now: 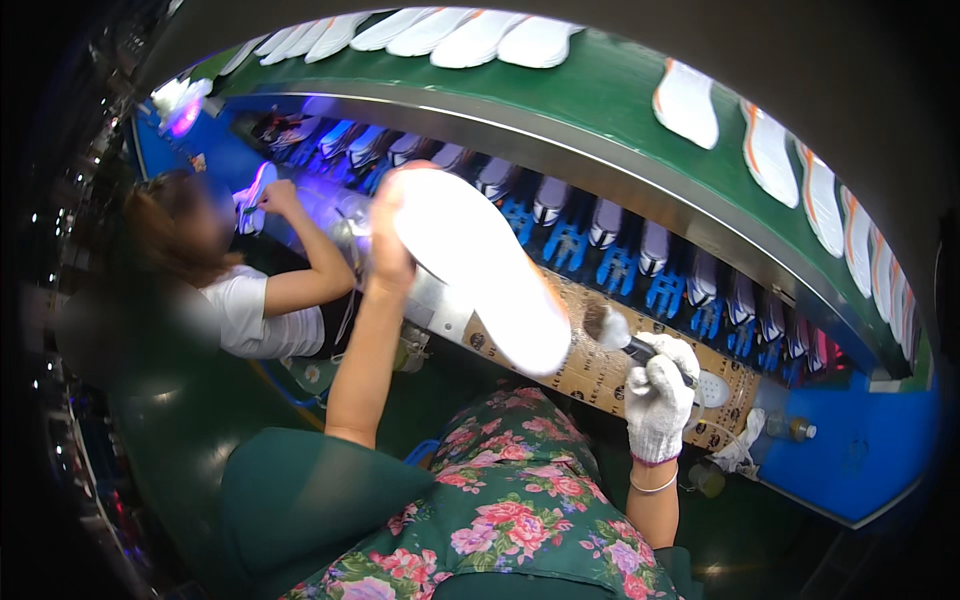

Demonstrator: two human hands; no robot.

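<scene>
My bare left hand [391,240] grips the wide end of a white shoe sole [485,265], which is held up above the bench and tilted, its narrower end pointing down to the right. A white knitted glove covers my right hand [660,395], closed around the dark handle of a brush [608,328]. The brush's bristles are just right of the sole, apart from it, over a brown cardboard sheet [585,380]. Part of the left fingers is hidden behind the sole.
Shoes on blue holders [655,250] line up behind the cardboard. Above them, a green shelf [610,85] carries several white soles [685,105]. A co-worker [290,300] sits at left with a shoe part in hand. A bottle [790,427] and crumpled white cloth [742,447] lie at right.
</scene>
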